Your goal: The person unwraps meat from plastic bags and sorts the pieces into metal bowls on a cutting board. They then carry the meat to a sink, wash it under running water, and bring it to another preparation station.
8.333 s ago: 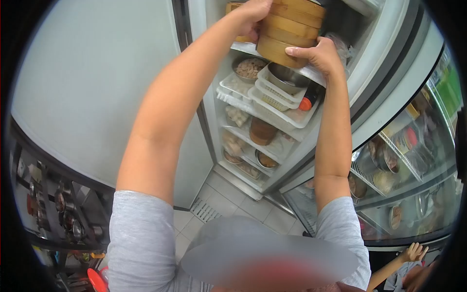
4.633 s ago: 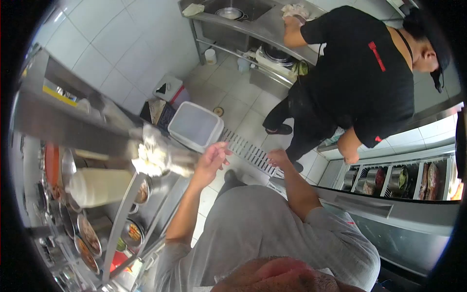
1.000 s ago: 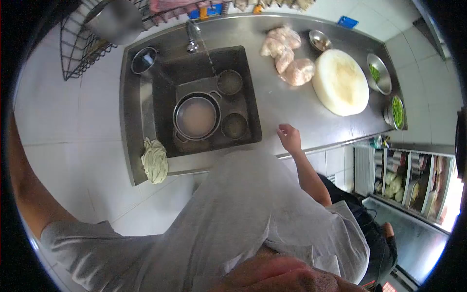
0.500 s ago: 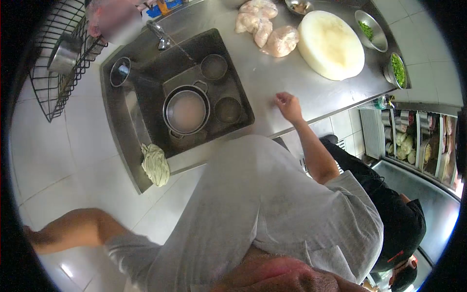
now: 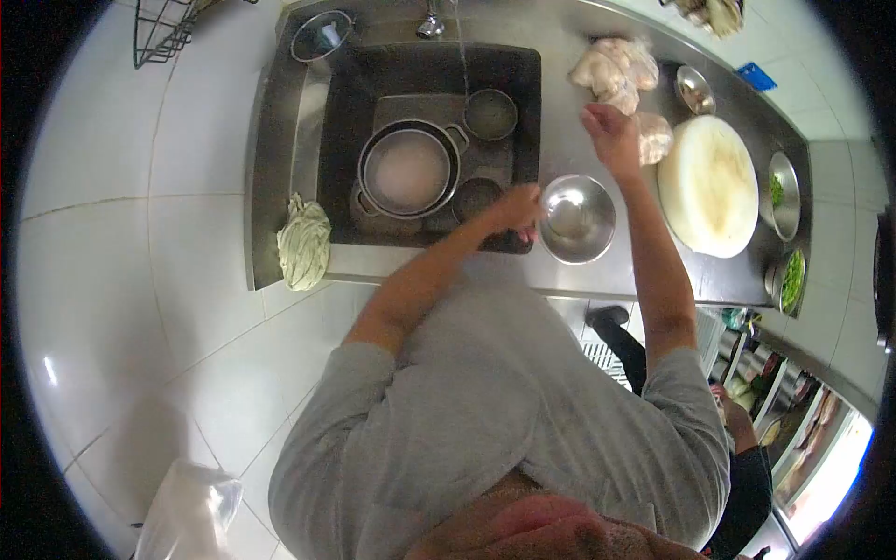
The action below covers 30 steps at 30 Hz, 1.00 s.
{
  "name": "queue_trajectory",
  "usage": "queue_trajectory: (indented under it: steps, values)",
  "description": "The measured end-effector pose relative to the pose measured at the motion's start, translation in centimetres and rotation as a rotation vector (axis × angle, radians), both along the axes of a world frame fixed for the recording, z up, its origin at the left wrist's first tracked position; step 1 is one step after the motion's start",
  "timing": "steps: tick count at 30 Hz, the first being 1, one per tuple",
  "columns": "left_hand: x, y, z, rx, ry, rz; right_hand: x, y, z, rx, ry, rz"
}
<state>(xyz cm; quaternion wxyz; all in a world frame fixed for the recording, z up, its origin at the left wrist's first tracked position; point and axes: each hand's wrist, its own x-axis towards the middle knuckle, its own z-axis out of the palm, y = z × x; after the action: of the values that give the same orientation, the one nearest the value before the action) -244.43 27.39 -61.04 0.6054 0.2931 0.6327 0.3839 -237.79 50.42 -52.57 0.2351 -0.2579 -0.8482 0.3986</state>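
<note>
My left hand is closed on the near-left rim of a shiny steel bowl, which is on the counter right of the sink. My right hand reaches over the counter, fingers curled, against the near edge of a clear plastic bag of pale raw meat. Whether it grips the plastic is hidden. A second bag of meat lies just right of that hand. Beside it stands a thick round white chopping block.
Water runs from the tap into the sink, which holds a two-handled pot and round containers. A cloth hangs over the sink's front edge. Bowls of chopped greens stand far right. Behind me, a person in black is near open shelves.
My left hand has come in from the far left, and a steel bowl now stands on the counter. My right hand has moved forward to the meat bags. The view has shifted.
</note>
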Motion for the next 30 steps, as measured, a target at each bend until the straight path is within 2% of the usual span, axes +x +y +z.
queue_trajectory:
  steps: [1,2,4,5,10,11,13,14,17,20,22,24,26,29,30]
  values:
    - [1.1,-0.6,1.2,-0.005,-0.103,0.027,-2.7,-0.1,-1.5,-0.035,-0.015,0.026]
    - [1.0,-1.3,2.2,0.026,-0.074,0.025,-5.6,-0.8,-2.4,-0.068,-0.028,0.052]
    - [-0.7,-4.1,3.7,0.085,-0.005,0.022,-10.9,-3.5,-1.6,-0.509,-0.094,0.045]
    - [-1.7,-6.1,4.1,0.072,0.014,0.099,-13.7,-4.4,-2.1,-0.584,-0.086,0.042]
    - [-6.5,-18.4,5.3,0.01,0.078,0.454,-29.1,-4.1,-11.5,-0.94,-0.025,0.124]
    - [-6.5,-21.1,5.1,0.022,0.077,0.539,-30.7,-6.9,-8.7,-0.957,-0.025,-0.089]
    - [-6.8,-25.7,4.5,0.053,0.088,0.708,-34.6,-5.8,-13.4,-1.273,0.187,0.201]
    - [-6.5,-27.8,4.3,-0.008,0.092,0.761,-36.9,-6.4,-13.6,-1.327,0.185,0.106]
    - [-4.7,-32.1,4.4,-0.15,0.075,0.868,-40.9,-7.9,-15.0,-1.452,0.34,0.062]
    - [-4.1,-33.8,3.8,-0.166,0.03,0.888,-41.1,-10.1,-11.3,-0.975,0.094,-0.175]
    - [-4.6,-33.9,2.7,-0.075,0.053,0.855,-41.1,-8.5,-11.4,-0.112,-0.275,-0.083]
    - [-6.8,-31.9,3.0,-0.018,0.096,0.833,-40.1,-8.1,-11.0,0.213,-0.487,-0.003]
    - [-10.4,-28.9,3.1,-0.003,0.097,0.821,-38.4,-8.8,-8.4,0.009,-0.54,0.054]
    - [-16.5,-23.3,-0.5,0.033,0.031,0.732,-33.3,-9.4,-9.6,-0.689,-0.151,0.042]
    - [-18.9,-20.6,-3.3,0.109,0.011,0.699,-31.8,-8.1,-10.4,-0.732,-0.097,0.149]
